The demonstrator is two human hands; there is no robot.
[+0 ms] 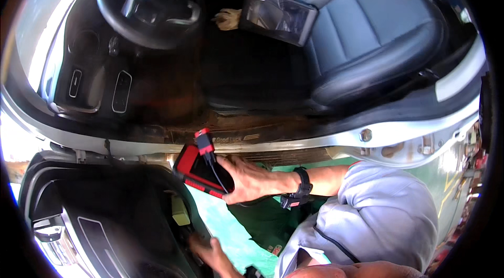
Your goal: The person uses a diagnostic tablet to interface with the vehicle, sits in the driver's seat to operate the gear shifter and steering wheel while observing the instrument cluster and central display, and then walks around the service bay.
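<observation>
My right hand [249, 178] is closed around a red-and-black handheld device [188, 165], just outside the car's door sill. A red-and-black cable plug [205, 142] lies over the device's upper end, its thin cable running down toward my fingers. The plug's far tip overlaps the sill in the picture. Lower down, beside the inner edge of the open car door [121, 209], my left hand [212, 254] has its thumb apart from its fingers. Those fingers are slightly blurred, and nothing shows in them.
A black-framed tablet [281, 18] rests by the blue-grey seat [362, 20], with a tan glove [227, 19] beside it. The steering wheel [152, 4] is at upper left. The door sill [294, 144] crosses the middle. A yellowish box [180, 210] sits in the door pocket.
</observation>
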